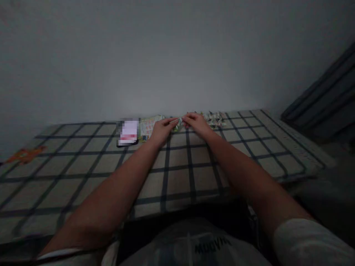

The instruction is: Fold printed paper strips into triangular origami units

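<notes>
Both my arms are stretched out over the checked cloth [191,177] toward the wall, and my hands meet at a small wrapped packet [178,123] lying near the far edge of the bed. My left hand [162,130] has its fingertips closed on the left end of it, and my right hand [197,123] pinches the right end, so the packet sits between the two, touching both. By my judgement I'm in the middle of working on this one piece, either pulling it open or folding it; the picture is too dim and the piece too small to tell which. The next move, as I judge it, calls for a steady grip at both ends and a small, even pull or twist, with my wrists kept low over the cloth.

The packet looks pale with some green print, crinkled and light. Just to its right, beside my right hand, lies a loose pile of similar small wrappers [215,119]. To the left, near my left hand, lie a printed sheet [149,126] and a dark flat thing with a blurred top [128,133]
</notes>
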A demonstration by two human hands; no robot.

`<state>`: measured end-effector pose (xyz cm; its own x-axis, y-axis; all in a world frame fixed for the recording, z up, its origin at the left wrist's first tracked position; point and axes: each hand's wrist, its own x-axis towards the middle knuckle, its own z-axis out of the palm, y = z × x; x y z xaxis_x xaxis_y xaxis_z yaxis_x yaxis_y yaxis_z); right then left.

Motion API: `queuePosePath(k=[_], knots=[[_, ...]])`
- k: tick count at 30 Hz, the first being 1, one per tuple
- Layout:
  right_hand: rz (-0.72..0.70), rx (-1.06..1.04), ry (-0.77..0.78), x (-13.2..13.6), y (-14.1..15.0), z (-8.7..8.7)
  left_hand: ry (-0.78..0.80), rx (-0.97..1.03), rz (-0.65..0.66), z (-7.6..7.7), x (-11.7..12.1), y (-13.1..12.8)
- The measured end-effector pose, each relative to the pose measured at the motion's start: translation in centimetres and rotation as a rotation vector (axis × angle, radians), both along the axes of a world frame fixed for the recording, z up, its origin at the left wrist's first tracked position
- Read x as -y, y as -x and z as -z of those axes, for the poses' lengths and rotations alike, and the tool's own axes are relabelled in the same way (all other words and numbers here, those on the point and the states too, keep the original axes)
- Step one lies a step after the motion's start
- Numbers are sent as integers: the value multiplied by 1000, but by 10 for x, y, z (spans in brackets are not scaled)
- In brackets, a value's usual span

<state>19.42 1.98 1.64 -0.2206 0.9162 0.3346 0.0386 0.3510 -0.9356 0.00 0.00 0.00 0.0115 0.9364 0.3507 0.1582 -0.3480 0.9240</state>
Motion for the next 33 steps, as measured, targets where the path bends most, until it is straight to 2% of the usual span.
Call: queuePosePath(k=[9, 16, 24, 33], knots=[[52, -16, 3, -6, -6, 3, 33, 120, 70, 2, -7, -10], [63, -37, 0, -8, -1, 3, 53, 16, 58, 1, -2, -5], [0, 20, 32, -16, -10, 8, 82, 189, 55, 6, -13, -13], [15, 82, -19, -15, -12, 7, 157, 249, 86, 6, -13, -15]])
